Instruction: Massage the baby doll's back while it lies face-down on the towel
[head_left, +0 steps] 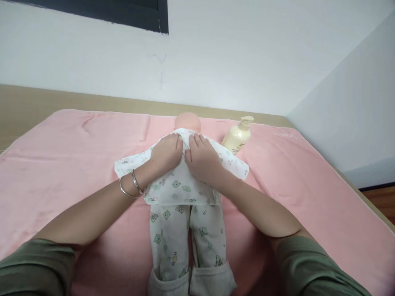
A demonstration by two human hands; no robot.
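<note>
A doll with a smooth bald head (187, 121) lies stretched out, dressed in a white long-sleeved baby top (182, 191) printed with small green animals. Its matching trousers (171, 234) have wide turned-up cuffs and point towards me. My left hand (168, 153), with two silver bangles at its wrist, is closed on the top's fabric just below the neck. Close beside it, my right hand (202, 158) has its fingers curled onto the same part of the top, gripping the cloth. The fingertips and the fabric between them are partly hidden. Both sleeves spread outward.
A cream pump bottle (239, 135) leans at a tilt by the doll's right-hand sleeve in view. Under everything lies a pink mat (77, 164) on a wooden surface (37, 96). A white wall (216, 61) rises behind, with another wall at right.
</note>
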